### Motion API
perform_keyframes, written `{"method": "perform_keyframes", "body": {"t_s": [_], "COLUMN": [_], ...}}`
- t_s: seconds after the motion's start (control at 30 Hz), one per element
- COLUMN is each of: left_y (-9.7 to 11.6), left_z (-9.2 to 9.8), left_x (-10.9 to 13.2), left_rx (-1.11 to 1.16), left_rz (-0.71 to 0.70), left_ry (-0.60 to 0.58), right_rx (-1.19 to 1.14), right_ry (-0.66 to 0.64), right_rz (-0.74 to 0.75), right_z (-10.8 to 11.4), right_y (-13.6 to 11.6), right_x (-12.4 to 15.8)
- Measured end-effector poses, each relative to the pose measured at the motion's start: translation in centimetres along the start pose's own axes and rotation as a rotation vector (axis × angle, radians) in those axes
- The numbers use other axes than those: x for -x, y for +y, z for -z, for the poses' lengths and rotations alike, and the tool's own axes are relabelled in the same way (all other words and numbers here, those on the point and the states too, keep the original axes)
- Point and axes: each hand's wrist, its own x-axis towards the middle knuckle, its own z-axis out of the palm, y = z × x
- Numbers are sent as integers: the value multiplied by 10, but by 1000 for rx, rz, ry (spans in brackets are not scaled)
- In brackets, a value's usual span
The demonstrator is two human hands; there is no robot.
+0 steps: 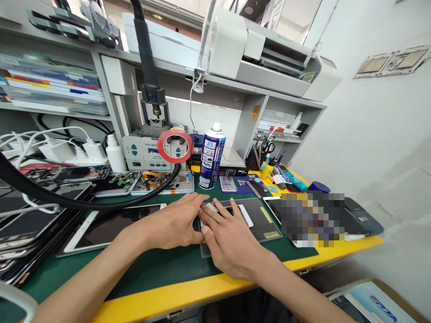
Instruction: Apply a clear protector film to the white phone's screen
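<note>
A white-framed phone (248,216) lies on a grey perforated mat (266,228), mostly covered by my two hands. My left hand (175,223) brackets its left end, thumb on the near side and fingers on the far side. Flat across the phone's face rests my right hand (230,237), its fingers stretched out and slightly spread, the thumb close to my left thumb. The phone's white right end shows past my right fingertips. What lies beneath the palms is hidden.
Behind the hands stands a blue spray can (211,157). A red tape roll (175,146) leans on a grey station (148,152). A white tablet (111,226) lies left; another white device (274,208) lies right. A black hose (101,204) crosses the left side. The bench has a yellow edge (175,299).
</note>
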Motion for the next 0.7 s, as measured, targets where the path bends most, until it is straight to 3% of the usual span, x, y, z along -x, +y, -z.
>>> {"method": "perform_keyframes", "body": {"t_s": [0.13, 0.33, 0.7], "left_y": [-4, -2, -5], "left_z": [-2, 3, 9], "left_x": [0, 1, 5], "left_rx": [15, 15, 18], "left_rz": [-14, -15, 2], "left_ry": [17, -30, -39], "right_rx": [-19, -15, -36], "right_ry": [0, -4, 0], "right_rz": [-5, 8, -16], "right_z": [1, 4, -13], "right_y": [-1, -12, -22], "right_x": [-1, 23, 40]}}
